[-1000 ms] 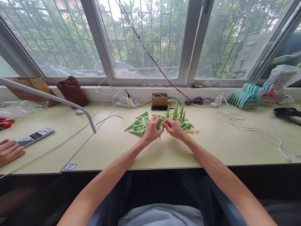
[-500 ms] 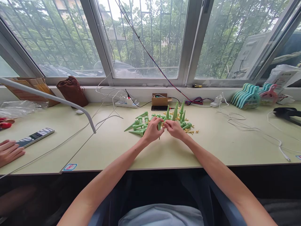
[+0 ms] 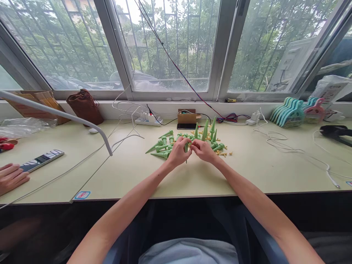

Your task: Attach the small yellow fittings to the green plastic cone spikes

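Observation:
My left hand is closed around a green plastic watering spike, held upright with its tip pointing down. Close against it on the right, my right hand is pinched at the spike's upper side. A trace of yellow shows at those fingertips, apparently a small yellow valve mostly hidden by the fingers. Several green spikes lie in a pile left of and behind my hands. More spikes stand point up behind my right hand, with loose yellow valves scattered around.
A phone and a small cardboard box sit behind the pile. White cables cross the right of the table. Teal hangers stand at the back right. Another person's hand rests by a patterned object at left.
My right fingers have shifted very slightly against the spike. The left hand keeps its hold, and everything else looks the same.

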The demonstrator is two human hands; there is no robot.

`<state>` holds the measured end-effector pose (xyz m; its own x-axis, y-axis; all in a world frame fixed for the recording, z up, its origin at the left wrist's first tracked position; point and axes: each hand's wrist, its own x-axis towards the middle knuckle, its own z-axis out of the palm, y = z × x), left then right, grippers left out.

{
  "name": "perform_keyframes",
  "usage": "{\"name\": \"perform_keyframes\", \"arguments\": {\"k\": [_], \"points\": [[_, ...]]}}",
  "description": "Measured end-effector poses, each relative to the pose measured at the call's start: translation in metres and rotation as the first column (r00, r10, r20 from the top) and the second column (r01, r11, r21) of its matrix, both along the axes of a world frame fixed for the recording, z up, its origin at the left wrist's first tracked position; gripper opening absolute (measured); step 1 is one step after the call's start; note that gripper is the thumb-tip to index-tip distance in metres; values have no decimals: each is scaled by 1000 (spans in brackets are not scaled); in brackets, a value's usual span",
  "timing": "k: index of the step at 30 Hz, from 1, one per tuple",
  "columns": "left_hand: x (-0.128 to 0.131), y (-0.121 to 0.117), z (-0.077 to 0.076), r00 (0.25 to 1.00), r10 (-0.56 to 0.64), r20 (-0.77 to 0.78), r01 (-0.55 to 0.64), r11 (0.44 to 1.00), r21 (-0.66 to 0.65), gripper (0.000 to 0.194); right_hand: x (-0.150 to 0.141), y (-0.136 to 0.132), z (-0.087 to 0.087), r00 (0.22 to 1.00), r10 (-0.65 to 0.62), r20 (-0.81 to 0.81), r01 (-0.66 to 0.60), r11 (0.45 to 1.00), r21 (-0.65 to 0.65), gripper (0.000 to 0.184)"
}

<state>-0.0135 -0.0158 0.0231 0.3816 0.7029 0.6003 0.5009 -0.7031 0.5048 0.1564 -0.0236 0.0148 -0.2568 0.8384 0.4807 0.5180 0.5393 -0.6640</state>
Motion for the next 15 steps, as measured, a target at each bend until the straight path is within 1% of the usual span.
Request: {"name": "perform_keyframes", "arguments": {"k": [8,15], "points": [[-1,1,-1,1000,-6,-19,6,1000,-8,23,1,1,-1,1000,-4,13,4,1000,-4,23],[0,0,1,1000,-17,-10,17,1000,-23,20,2,2,-2,999,-5,31,5,1000,0,30]]}}
